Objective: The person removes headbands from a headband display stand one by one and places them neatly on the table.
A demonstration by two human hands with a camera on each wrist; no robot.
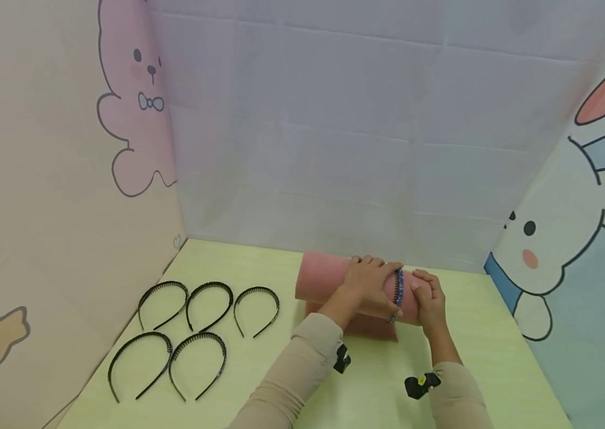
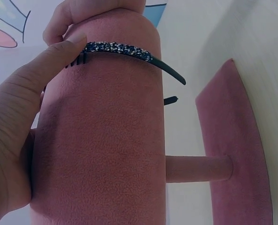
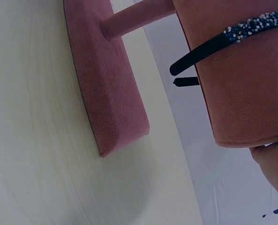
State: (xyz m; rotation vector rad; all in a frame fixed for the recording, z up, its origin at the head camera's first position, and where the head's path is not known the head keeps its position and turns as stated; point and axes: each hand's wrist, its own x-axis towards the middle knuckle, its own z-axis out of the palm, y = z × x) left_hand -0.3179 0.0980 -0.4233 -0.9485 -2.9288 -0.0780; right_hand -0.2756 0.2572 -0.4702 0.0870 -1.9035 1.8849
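Note:
A pink plush headband stand (image 1: 323, 277) lies crosswise on the table, its padded roll held up by a short post (image 2: 197, 168) on a flat base (image 3: 106, 89). A black toothed headband with blue glitter stones (image 1: 399, 289) sits around the roll near its right end, both tips hanging below it. My left hand (image 1: 369, 286) spans the roll and holds the headband, thumb (image 2: 59, 54) at the stones in the left wrist view and index finger at its far side. With my right hand (image 1: 431, 301) I grip the right end of the roll.
Several black headbands lie in two rows on the left of the table, among them one at the back (image 1: 256, 290) and one in front (image 1: 197, 336). Cloth walls (image 1: 302, 149) with cartoon animals stand behind and at both sides of the pale yellow table (image 1: 259, 381).

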